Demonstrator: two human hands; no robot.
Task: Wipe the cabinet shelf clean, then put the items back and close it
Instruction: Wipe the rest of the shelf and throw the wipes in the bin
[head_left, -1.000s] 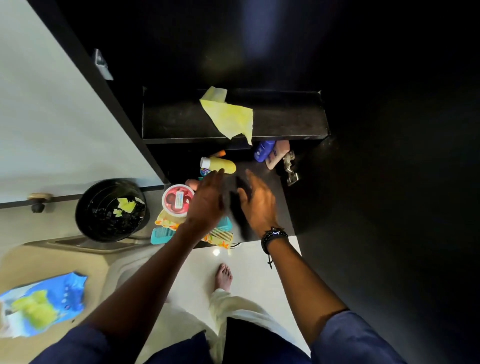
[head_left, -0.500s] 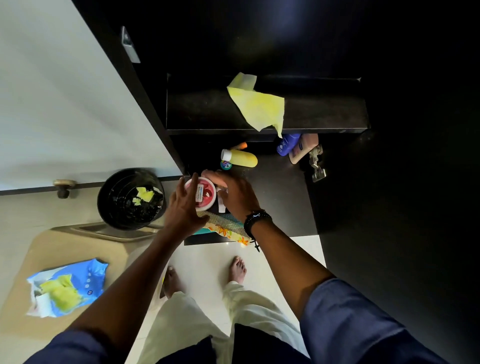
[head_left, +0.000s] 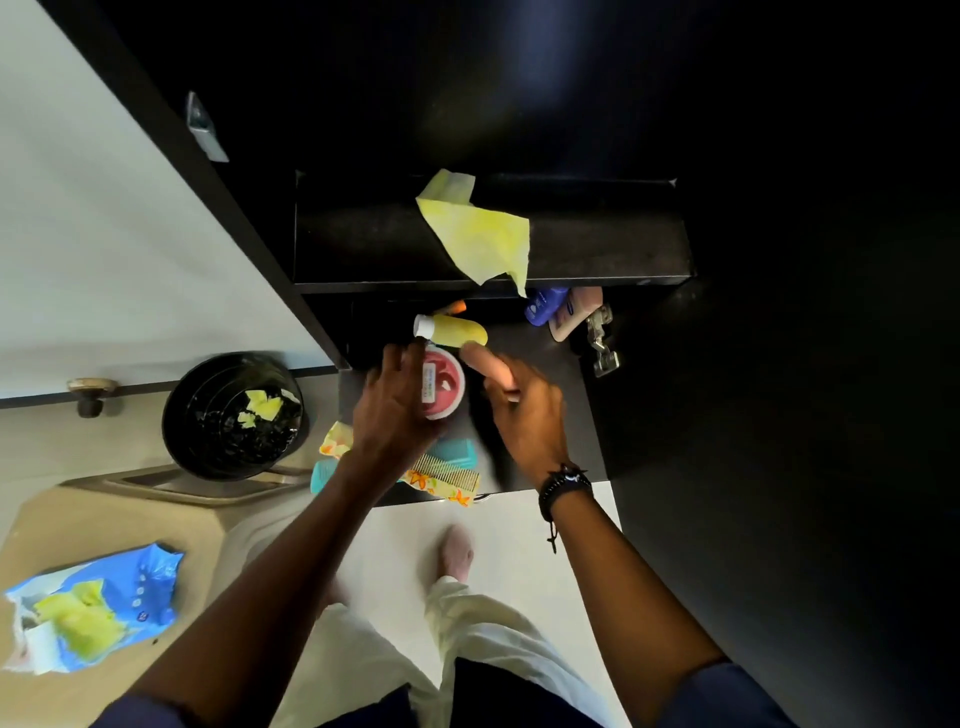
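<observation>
The open black cabinet has an upper shelf (head_left: 597, 249) with a yellow cloth (head_left: 478, 234) draped over its front edge. On the lower shelf (head_left: 550, 395), my left hand (head_left: 395, 410) grips a round red tub (head_left: 444, 387) from its left side. Just right of the tub, and apart from it, my right hand (head_left: 524, 415) hovers with the thumb stretched out and nothing clearly held. A yellow bottle (head_left: 460, 331) lies behind the tub. A blue bottle (head_left: 540, 307) and a pink bottle (head_left: 574, 317) lie at the back right.
A teal comb (head_left: 460, 451), a tan comb (head_left: 449, 472) and a floral pouch (head_left: 436, 484) lie at the lower shelf's front edge. A black bin (head_left: 234, 415) holding yellow scraps stands to the left. A blue wipes pack (head_left: 98, 608) lies at the lower left. The white cabinet door (head_left: 104, 234) stands open on the left.
Both hands shifted left from a dark object to the red tub. The right hand has since come off the tub and drawn to the right, while the left hand still grips it.
</observation>
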